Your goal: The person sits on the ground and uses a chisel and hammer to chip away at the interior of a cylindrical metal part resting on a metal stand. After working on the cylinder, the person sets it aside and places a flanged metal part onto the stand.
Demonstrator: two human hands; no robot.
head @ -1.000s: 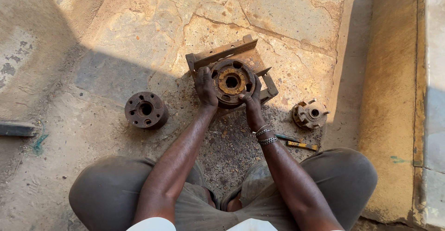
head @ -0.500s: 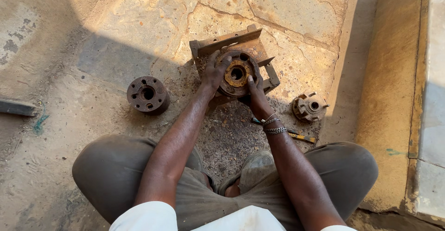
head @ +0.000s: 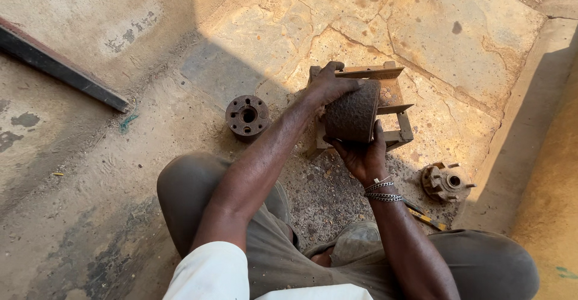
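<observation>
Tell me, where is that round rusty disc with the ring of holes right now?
In the head view the rusty disc lies flat on the sandy ground left of the person's left forearm, apart from both hands, and left of the metal frame.

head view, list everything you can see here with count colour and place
rusty metal hub: 1, dark brown, held on its side over the frame
angle-iron frame: 1, rusty brown, on the stone floor under the held hub
round flange with holes: 1, dark rust, on the floor left of the frame
lugged hub part: 1, rusty brown, on the floor at right
yellow-handled tool: 1, yellow and dark, by the right knee, partly hidden
metal bar: 1, dark, upper left
bracelets: several, silver, right wrist
left hand: 1, on top of the hub
right hand: 1, under the hub
</observation>
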